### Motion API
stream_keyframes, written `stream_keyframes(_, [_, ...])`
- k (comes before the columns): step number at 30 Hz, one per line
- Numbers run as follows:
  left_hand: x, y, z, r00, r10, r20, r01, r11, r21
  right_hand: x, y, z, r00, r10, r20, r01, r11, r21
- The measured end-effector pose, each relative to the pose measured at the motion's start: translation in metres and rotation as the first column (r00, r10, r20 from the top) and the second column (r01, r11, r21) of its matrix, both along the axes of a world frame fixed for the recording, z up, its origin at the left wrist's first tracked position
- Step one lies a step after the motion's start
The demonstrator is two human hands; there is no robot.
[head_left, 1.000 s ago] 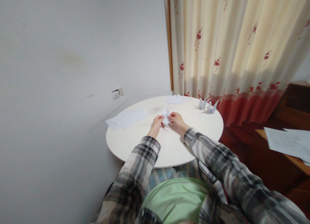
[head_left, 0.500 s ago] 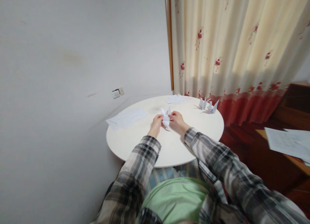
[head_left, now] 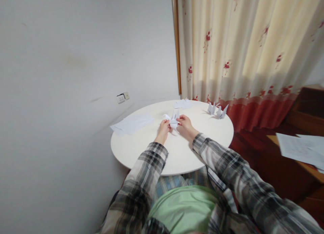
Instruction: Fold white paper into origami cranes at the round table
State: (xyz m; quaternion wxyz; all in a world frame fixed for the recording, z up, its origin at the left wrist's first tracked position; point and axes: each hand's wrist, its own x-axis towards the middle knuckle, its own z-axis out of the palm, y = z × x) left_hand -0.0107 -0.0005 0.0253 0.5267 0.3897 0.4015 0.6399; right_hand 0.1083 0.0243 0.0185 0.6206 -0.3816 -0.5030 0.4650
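Observation:
A small folded white paper figure (head_left: pixel 172 120) is held just above the round white table (head_left: pixel 141 153). My left hand (head_left: pixel 163 128) pinches its left side and my right hand (head_left: pixel 184 123) pinches its right side. The fingers of both hands are closed on the paper. Pointed flaps stick up between the two hands.
Two finished paper cranes (head_left: pixel 217 111) stand at the table's far right. Flat white sheets (head_left: pixel 131 123) lie at the left edge, more paper (head_left: pixel 184 104) at the back. A flowered curtain (head_left: pixel 243 51) hangs behind. A wooden desk with papers (head_left: pixel 300 148) is at the right.
The paper figure has been raised slightly and its flaps have spread wider between my hands. Both hands stay in almost the same place.

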Motion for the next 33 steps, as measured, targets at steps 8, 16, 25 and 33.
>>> stream_keyframes(8, [0.000,-0.001,0.004,1.000,0.008,0.026,-0.009,0.998,0.055,0.006,-0.007,0.009,0.998,-0.014,0.063,0.013,1.000,0.009])
stream_keyframes(16, [0.001,0.002,0.002,1.000,0.001,0.019,-0.002,1.000,0.021,0.007,-0.010,0.011,0.996,-0.029,0.083,0.033,0.998,-0.049])
stream_keyframes(25, [-0.002,0.005,-0.002,0.999,0.019,-0.041,-0.020,1.000,-0.024,0.008,-0.015,0.013,0.995,-0.001,0.100,0.006,0.999,-0.051])
stream_keyframes(33, [-0.002,0.008,-0.005,0.997,0.034,-0.068,-0.034,0.999,0.001,0.008,-0.016,0.012,0.992,0.043,0.121,-0.039,0.999,-0.031])
